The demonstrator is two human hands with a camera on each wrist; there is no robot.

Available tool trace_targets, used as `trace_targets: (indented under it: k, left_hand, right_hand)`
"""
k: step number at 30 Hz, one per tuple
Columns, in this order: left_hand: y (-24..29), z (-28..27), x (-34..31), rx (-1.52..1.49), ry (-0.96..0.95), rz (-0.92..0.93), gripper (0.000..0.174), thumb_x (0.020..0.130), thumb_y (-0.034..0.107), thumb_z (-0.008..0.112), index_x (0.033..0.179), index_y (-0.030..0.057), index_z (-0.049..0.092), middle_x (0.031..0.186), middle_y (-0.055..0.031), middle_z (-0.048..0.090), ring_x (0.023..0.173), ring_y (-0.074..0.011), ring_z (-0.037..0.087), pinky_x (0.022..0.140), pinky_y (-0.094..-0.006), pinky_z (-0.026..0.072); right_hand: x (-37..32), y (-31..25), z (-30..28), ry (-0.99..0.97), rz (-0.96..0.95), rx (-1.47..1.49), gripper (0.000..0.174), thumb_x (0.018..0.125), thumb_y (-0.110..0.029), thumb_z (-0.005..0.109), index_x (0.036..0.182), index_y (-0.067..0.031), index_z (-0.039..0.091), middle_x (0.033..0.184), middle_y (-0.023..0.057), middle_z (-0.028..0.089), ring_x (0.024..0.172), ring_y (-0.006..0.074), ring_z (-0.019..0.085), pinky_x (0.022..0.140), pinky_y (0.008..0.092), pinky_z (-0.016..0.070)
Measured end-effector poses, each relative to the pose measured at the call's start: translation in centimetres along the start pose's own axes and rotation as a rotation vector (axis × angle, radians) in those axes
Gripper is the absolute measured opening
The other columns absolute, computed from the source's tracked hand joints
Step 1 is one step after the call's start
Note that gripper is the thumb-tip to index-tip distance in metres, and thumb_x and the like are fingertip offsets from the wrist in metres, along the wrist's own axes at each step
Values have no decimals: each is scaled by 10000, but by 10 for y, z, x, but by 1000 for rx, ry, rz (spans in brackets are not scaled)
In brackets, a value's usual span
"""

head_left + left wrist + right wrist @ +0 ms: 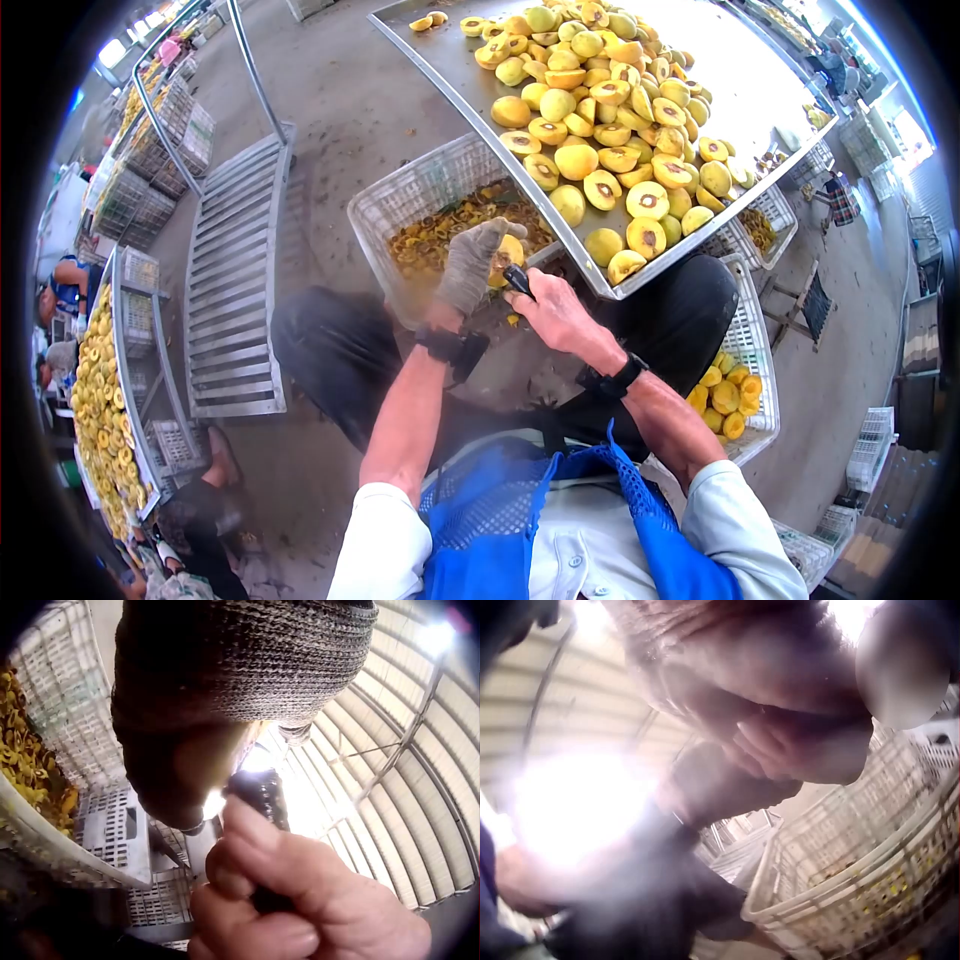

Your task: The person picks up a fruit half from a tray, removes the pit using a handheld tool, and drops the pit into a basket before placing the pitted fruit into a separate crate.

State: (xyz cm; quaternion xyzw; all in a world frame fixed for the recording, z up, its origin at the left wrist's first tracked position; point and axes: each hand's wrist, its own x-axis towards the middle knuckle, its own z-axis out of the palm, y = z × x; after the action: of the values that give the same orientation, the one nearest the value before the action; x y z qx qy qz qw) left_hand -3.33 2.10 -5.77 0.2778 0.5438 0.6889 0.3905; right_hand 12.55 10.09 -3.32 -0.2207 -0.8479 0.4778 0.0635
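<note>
In the head view my left hand (pixel 468 268), in a grey knit glove, holds a halved yellow peach (pixel 506 258) over a crate of scraps. My bare right hand (pixel 558 314) grips a black-handled tool (pixel 517 281), its working end right at the peach's cut face. The left wrist view has the glove (pixel 247 671) curled round the fruit, mostly in shadow, with the tool's dark ribbed handle (pixel 262 796) pinched between right thumb and fingers. Bent fingers of the right hand fill the top of the right wrist view, where glare and blur hide the tool.
A metal-edged table (pixel 455 85) piled with peach halves (pixel 600 110) stands ahead. The scrap crate (pixel 375 225) sits between it and my knees. Another crate (pixel 765 400), by my right leg, contains peach pieces (pixel 725 398). A slatted metal cart (pixel 235 280) stands left.
</note>
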Motion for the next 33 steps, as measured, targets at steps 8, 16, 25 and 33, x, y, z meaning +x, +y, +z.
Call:
trace_targets:
  k: [8, 16, 25, 33]
  left_hand:
    - [1, 4, -6, 233, 24, 155, 571, 1018, 549, 555, 1032, 7, 735, 856, -18, 690, 756, -99, 625, 684, -251, 508]
    - [-11, 10, 0, 102, 100, 13, 493, 1028, 486, 578, 959, 26, 741, 798, 11, 653, 697, -62, 562, 612, -242, 462]
    - [-32, 14, 7, 28, 281, -163, 413, 1015, 421, 617, 921, 40, 747, 720, 28, 598, 629, -61, 492, 555, -250, 413]
    - [-31, 19, -8, 233, 205, 138, 321, 1012, 317, 639, 1006, 8, 726, 802, 24, 632, 679, -72, 509, 596, -257, 433]
  right_hand:
    - [1, -5, -12, -321, 411, 513, 289, 941, -209, 632, 880, 51, 521, 627, 220, 550, 627, 423, 578, 638, 477, 475]
    - [4, 28, 5, -32, -153, 18, 230, 915, -225, 637, 818, -42, 538, 636, 4, 540, 517, 151, 517, 503, 347, 390]
    - [10, 51, 20, 144, -498, -105, 221, 989, -208, 595, 816, -117, 493, 618, -58, 429, 434, 49, 355, 375, 242, 264]
    - [-4, 22, -2, -508, 564, 1070, 369, 1030, -180, 579, 735, -179, 357, 592, -125, 289, 427, -6, 264, 381, 199, 180]
